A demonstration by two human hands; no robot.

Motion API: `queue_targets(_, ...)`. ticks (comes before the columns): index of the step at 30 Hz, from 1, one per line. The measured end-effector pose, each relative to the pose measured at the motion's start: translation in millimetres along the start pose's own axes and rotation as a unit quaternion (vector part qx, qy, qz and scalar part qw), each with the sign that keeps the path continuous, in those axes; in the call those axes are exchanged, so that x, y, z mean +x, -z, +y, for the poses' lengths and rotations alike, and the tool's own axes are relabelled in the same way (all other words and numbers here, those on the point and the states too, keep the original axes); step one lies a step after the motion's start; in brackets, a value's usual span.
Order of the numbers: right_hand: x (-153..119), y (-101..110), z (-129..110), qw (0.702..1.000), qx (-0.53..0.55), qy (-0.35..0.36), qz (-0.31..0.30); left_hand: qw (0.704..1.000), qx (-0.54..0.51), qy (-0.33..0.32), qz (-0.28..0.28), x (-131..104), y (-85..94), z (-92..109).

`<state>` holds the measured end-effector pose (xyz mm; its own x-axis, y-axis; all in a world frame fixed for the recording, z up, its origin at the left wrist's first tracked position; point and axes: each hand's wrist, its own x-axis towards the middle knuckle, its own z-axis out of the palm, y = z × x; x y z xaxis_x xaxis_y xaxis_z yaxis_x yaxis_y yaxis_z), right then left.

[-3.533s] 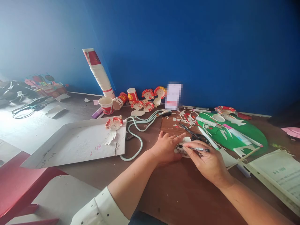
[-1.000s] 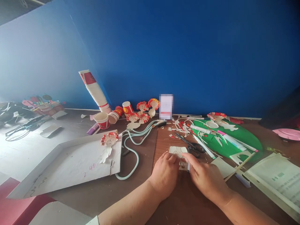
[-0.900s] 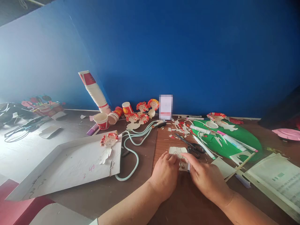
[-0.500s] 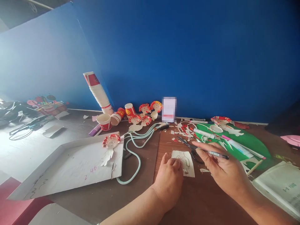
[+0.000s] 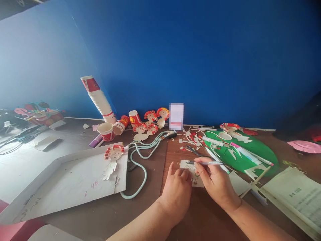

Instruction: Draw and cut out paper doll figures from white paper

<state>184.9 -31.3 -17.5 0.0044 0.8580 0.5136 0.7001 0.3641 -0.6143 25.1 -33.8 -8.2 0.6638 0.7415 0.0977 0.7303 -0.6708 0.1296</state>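
A small white piece of paper point(image 5: 198, 181) with a pencil-like line drawing lies on the brown table. My left hand point(image 5: 177, 189), fingers curled, presses on its left side and hides part of it. My right hand point(image 5: 217, 182) pinches a pen point(image 5: 208, 163) between thumb and fingers. The pen lies nearly level, its tip over the paper's upper edge; whether it touches cannot be made out. Just beyond the paper are dark scissors point(image 5: 192, 150), their handles partly hidden.
Red and white paper scraps point(image 5: 193, 139) lie behind. At right are a green sheet point(image 5: 265, 152) with markers and a printed booklet point(image 5: 296, 197). At left stand a white tray point(image 5: 67, 190), a pale cable point(image 5: 146, 174), an open paper cup point(image 5: 105, 131) and a leaning cup stack point(image 5: 100, 102).
My right hand has come left with the pen, bringing its tip over the paper. My left hand stays on the paper. The view has turned slightly right.
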Motion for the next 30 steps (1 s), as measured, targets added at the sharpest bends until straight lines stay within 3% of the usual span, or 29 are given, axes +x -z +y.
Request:
queue_targets(5,-1,-3,-2,1.0,-0.001,0.014,-0.023,1.0,0.0,0.001,-0.007,1,-0.5,0)
queue_targets(30,-1,-9,4,0.997,-0.069,0.017,-0.018,1.0,-0.005,0.001,0.006,0,-3.9,-1)
